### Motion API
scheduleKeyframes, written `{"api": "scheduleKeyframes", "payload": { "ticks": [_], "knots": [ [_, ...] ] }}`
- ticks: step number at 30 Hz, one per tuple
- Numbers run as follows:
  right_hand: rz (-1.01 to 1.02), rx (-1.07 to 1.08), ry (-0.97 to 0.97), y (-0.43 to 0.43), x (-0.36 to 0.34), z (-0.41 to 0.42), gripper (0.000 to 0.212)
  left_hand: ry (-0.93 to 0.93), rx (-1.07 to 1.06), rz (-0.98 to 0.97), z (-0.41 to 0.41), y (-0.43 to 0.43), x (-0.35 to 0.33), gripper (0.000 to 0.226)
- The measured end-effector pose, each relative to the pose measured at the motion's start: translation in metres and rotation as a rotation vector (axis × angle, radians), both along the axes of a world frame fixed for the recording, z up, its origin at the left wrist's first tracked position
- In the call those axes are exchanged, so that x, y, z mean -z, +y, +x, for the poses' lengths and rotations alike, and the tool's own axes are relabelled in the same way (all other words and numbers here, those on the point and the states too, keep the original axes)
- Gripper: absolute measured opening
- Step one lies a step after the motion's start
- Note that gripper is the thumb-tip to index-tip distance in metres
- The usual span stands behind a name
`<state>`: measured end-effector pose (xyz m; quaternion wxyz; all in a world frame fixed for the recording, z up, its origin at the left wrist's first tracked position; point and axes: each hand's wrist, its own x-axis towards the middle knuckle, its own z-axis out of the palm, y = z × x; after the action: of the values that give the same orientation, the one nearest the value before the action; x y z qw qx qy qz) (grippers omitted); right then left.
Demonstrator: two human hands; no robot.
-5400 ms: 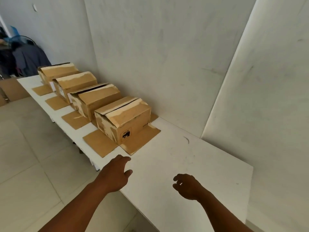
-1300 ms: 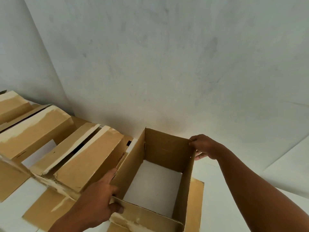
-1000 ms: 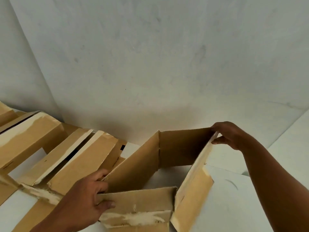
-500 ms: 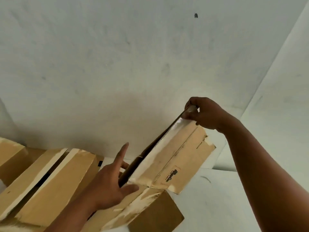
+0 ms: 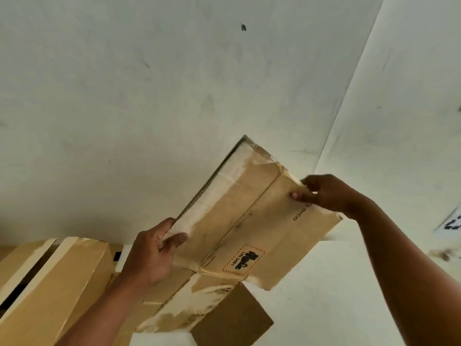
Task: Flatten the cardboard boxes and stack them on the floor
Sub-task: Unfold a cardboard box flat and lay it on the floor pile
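Observation:
A brown cardboard box [image 5: 252, 221], collapsed flat, is tilted up in the air above the white table [image 5: 324, 308], with torn tape marks and a black label on its face. My left hand [image 5: 152, 255] grips its lower left edge, thumb on the front. At the upper right edge, my right hand [image 5: 321, 193] pinches the cardboard. Its bottom flaps hang down toward the table. One more box [image 5: 50, 288], standing unflattened, is at the lower left on the table.
A white wall [image 5: 149, 96] rises right behind the table, meeting a second wall [image 5: 411, 121] in a corner at the right. A black-and-white printed marker [image 5: 452, 223] is on that right wall.
The box has gone from an open tube to pressed flat and been lifted higher. My left hand, held open beside it half a second ago, now grips its left edge.

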<state>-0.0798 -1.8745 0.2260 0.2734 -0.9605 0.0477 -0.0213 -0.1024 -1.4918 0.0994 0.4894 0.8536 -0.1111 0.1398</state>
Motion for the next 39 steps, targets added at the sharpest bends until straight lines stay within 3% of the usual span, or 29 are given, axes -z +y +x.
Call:
{"api": "scheduleKeyframes", "payload": {
  "ticks": [2, 5, 8, 12, 14, 16, 22, 26, 33, 36, 39],
  "knots": [
    [-0.023, 0.028, 0.047, -0.030, 0.008, -0.005, 0.054, 0.077, -0.017, -0.067, 0.009, 0.001, -0.001, 0.058],
    [0.025, 0.031, 0.083, -0.066, 0.010, -0.011, 0.043, 0.116, 0.025, -0.126, 0.018, 0.002, -0.001, 0.071],
    [0.184, 0.030, 0.070, -0.098, 0.013, -0.013, 0.032, 0.204, 0.032, -0.262, 0.021, -0.008, 0.006, 0.068],
    [0.872, -0.006, 0.016, -0.119, 0.039, -0.010, 0.065, 0.347, 0.009, -0.410, 0.027, -0.033, 0.040, 0.023],
    [1.004, 0.001, 0.055, -0.114, 0.068, -0.005, 0.054, 0.421, -0.046, -0.476, 0.028, -0.050, 0.058, 0.020],
    [1.012, 0.024, 0.157, -0.102, 0.109, -0.001, 0.041, 0.494, -0.085, -0.524, 0.028, -0.067, 0.076, 0.014],
    [0.902, 0.201, 0.283, -0.089, 0.220, 0.009, 0.051, 0.600, -0.228, -0.452, 0.033, -0.104, 0.131, 0.004],
    [0.852, 0.297, 0.331, -0.090, 0.268, 0.023, 0.021, 0.687, -0.355, -0.311, 0.034, -0.110, 0.166, 0.029],
    [0.888, 0.251, 0.511, -0.085, 0.323, 0.047, 0.017, 0.896, -0.480, -0.310, 0.040, -0.098, 0.208, 0.037],
    [1.190, 0.322, 0.580, -0.091, 0.332, 0.051, 0.040, 0.982, -0.429, -0.495, 0.035, -0.072, 0.202, 0.020],
    [1.403, 0.435, 0.659, -0.089, 0.348, 0.046, 0.068, 1.028, -0.353, -0.713, 0.026, -0.050, 0.188, 0.023]
  ]
}}
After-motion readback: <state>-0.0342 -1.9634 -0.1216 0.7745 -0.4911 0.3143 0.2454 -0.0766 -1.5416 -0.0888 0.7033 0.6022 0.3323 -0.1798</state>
